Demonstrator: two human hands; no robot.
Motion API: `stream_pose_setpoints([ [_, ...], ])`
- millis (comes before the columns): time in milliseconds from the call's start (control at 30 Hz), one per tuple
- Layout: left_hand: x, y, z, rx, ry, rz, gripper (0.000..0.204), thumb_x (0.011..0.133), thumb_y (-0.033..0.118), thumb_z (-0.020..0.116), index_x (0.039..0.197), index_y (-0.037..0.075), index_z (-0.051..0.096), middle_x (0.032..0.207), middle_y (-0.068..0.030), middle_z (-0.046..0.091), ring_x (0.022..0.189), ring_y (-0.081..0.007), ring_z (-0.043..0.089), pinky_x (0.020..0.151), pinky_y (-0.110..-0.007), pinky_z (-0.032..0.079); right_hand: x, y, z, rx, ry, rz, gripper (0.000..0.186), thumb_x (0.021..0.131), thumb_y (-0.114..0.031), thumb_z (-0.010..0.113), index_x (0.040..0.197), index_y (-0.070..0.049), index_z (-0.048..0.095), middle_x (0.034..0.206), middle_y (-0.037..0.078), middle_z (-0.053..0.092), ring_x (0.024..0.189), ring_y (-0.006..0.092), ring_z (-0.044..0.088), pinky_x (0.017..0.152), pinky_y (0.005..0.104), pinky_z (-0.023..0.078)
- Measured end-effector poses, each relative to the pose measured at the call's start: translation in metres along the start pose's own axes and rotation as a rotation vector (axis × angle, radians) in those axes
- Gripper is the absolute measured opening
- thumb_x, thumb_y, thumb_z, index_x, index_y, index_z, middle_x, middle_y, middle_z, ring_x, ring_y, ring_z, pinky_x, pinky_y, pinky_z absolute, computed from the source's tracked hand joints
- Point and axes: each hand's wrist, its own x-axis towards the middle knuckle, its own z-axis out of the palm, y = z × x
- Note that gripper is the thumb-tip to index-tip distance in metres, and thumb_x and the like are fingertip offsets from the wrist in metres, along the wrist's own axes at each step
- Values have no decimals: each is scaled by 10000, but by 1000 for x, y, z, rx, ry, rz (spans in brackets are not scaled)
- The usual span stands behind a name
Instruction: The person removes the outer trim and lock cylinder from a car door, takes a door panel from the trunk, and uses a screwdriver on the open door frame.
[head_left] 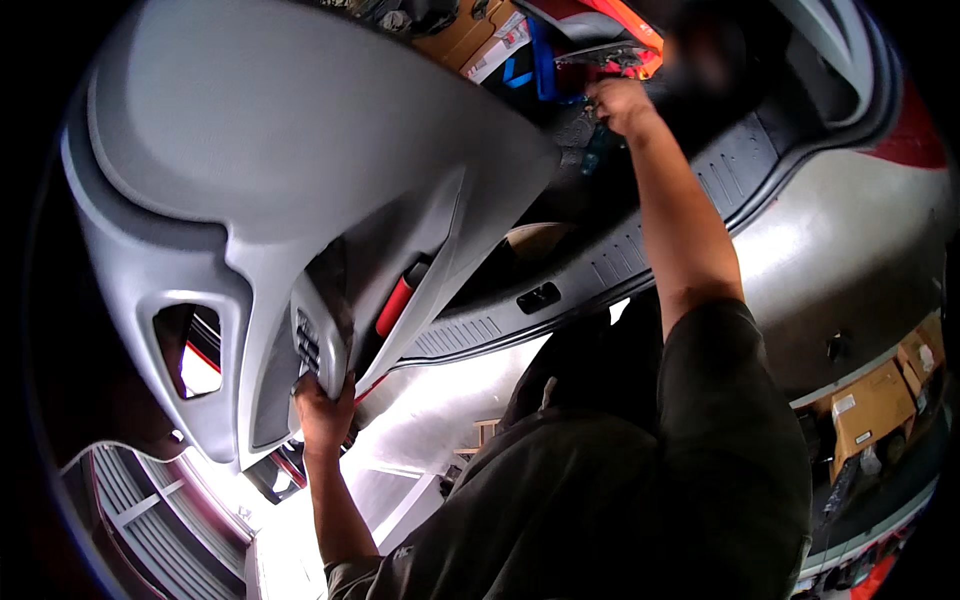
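Observation:
A large grey plastic car door panel [330, 110] tilts across the left side, partly over the open car boot. My left hand [325, 415] is closed around the lower end of its armrest [325, 330], which carries several dark switches. Something red and rounded [397, 303] shows in the panel's pocket. My right hand [620, 105] reaches into the boot with its fingers curled together. What they hold is too small and dark to make out. Just below the fingers is a dark teal object [597, 150], with a blue frame-like item [544, 60] to the left.
The boot's ribbed sill [625, 265] and its latch [540, 298] run between my body and the boot. Orange and red items [640, 40] and a cardboard box [465, 35] lie deeper inside. More cardboard boxes [870, 410] stand at the right, beyond the bumper [850, 230].

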Motion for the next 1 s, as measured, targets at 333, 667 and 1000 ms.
stream_pose_setpoints([
  [333, 12, 39, 23, -104, 63, 185, 299, 724, 187, 850, 800, -9, 638, 779, -232, 680, 744, -460, 662, 723, -529, 536, -196, -205, -76, 1207, -279, 625, 198, 993, -60, 564, 1185, -102, 548, 864, 36, 558, 564, 55, 394, 416, 181, 263],
  [667, 45, 62, 46, -182, 38, 282, 398, 795, 336, 818, 977, 7, 690, 979, -211, 725, 1021, -427, 677, 1002, -507, 485, -228, -195, -72, 1288, -140, 570, 157, 943, -43, 600, 951, -171, 509, 844, 50, 582, 541, 64, 384, 399, 202, 256],
  [1000, 117, 48, 97, -245, -188, 229, 450, 839, 413, 764, 1075, 32, 722, 1076, -250, 740, 1073, -420, 698, 1005, -486, 524, -282, -155, -66, 821, -263, 555, 250, 940, -68, 699, 1185, -113, 688, 862, 16, 647, 532, 46, 391, 427, 217, 269],
])
